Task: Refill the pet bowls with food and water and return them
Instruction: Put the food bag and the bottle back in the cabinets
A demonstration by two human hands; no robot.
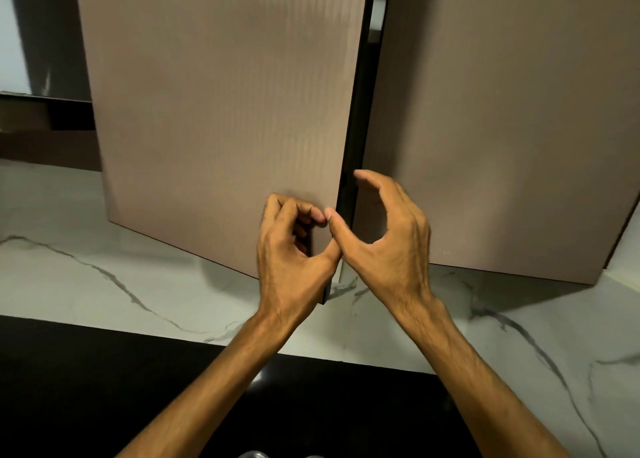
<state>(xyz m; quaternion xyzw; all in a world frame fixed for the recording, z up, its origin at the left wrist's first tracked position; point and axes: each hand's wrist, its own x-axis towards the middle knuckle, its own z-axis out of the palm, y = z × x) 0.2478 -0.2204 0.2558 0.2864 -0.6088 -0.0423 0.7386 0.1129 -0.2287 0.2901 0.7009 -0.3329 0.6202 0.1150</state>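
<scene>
No pet bowl, food or water is in view. Two brown upper cabinet doors fill the frame. The left cabinet door (221,111) stands slightly ajar, with a dark gap along its right edge. My left hand (294,249) is at that door's lower right corner, fingers curled in with nothing visible in them and the thumb lying along the door edge. My right hand (388,229) hovers just right of the gap in front of the right cabinet door (502,128), fingers spread in an open curve, fingertips near the gap.
A white marble-patterned wall (104,267) runs below the cabinets. Under it lies a black counter surface (104,388). A small metal object (252,454) peeks in at the bottom edge. A dark shelf recess (45,121) is at the far left.
</scene>
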